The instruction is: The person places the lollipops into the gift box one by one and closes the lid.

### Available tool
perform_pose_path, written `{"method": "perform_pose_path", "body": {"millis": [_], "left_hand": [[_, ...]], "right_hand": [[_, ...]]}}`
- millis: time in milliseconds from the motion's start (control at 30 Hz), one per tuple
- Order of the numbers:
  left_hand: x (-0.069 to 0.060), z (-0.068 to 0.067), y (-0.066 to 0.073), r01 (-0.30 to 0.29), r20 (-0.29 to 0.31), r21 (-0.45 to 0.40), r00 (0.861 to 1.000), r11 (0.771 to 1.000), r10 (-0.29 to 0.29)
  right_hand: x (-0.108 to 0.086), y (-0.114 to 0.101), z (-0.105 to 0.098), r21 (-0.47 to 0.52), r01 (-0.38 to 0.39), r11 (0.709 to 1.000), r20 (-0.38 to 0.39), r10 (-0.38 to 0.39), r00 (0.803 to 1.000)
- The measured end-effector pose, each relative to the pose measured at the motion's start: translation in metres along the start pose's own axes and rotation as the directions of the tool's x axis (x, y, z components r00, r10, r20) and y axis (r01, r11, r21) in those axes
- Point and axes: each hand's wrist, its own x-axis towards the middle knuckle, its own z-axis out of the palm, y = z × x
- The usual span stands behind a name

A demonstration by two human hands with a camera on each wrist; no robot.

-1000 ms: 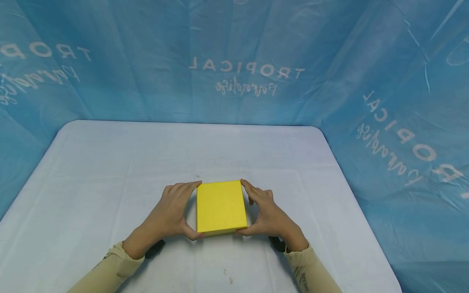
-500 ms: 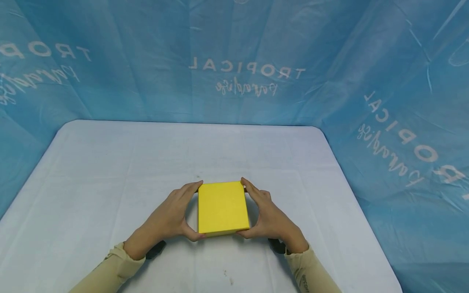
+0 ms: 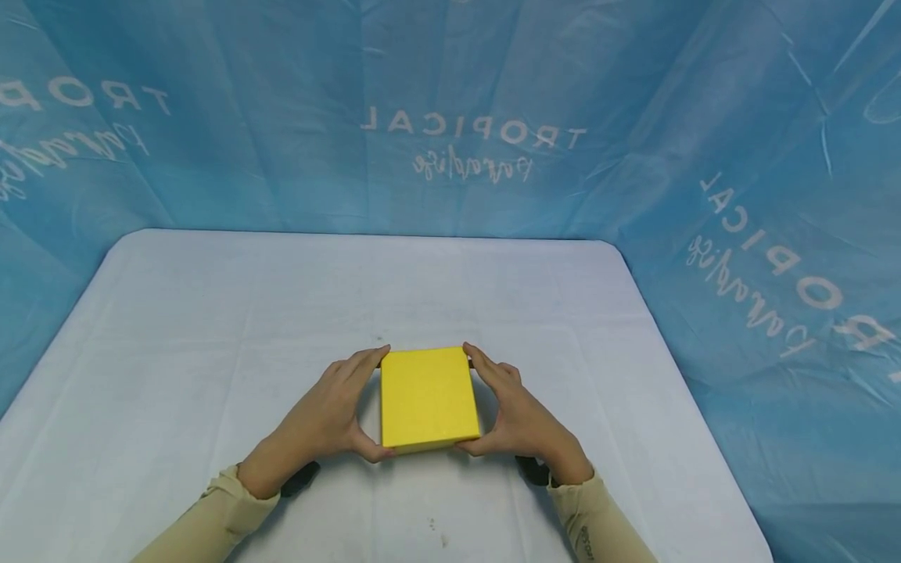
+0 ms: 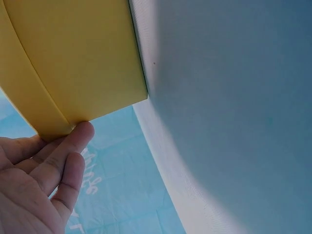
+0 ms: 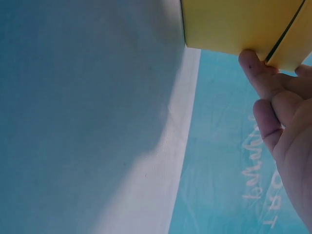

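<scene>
A yellow box (image 3: 429, 399) with a fitted lid (image 5: 295, 39) stands on the white table, between my two hands. My left hand (image 3: 331, 410) grips its left side, thumb at the near corner and fingertips at the far corner. On the right side my right hand (image 3: 521, 410) holds the box the same way. In the left wrist view, fingers (image 4: 80, 134) touch the box's corner by the lid seam. A thin dark gap shows between lid and lower part in the right wrist view, where a fingertip (image 5: 249, 59) presses beside it. The box's inside is hidden.
The white tablecloth (image 3: 246, 297) has a few small dark specks near its front. Blue curtains (image 3: 464, 70) with mirrored white lettering hang behind the table and at both sides. Dark wrist devices (image 3: 299, 478) sit under both wrists.
The yellow top has shifted slightly to the right and looks a little larger than a second ago. Both hands keep their grip and have barely moved.
</scene>
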Motion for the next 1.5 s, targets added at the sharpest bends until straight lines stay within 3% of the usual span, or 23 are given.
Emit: {"method": "perform_pose_path", "body": {"millis": [633, 900, 1133, 1500], "left_hand": [[0.000, 0.002, 0.002, -0.005, -0.008, -0.027, 1.000, 1.000, 0.005], [-0.003, 0.002, 0.003, 0.048, 0.038, -0.054, 0.998, 0.997, -0.046], [-0.004, 0.001, 0.007, 0.111, 0.094, -0.067, 0.990, 0.992, -0.105], [-0.005, 0.001, 0.007, 0.151, 0.132, -0.076, 0.981, 0.986, -0.140]], "right_hand": [[-0.002, 0.001, 0.000, 0.009, -0.058, 0.998, 0.012, 0.058, 0.998], [0.000, 0.003, 0.003, -0.015, -0.008, 1.000, 0.033, 0.008, 0.999], [-0.001, 0.005, 0.007, -0.035, -0.036, 0.999, 0.040, 0.038, 0.999], [0.001, 0.005, 0.011, -0.027, -0.071, 0.997, 0.040, 0.072, 0.997]]}}
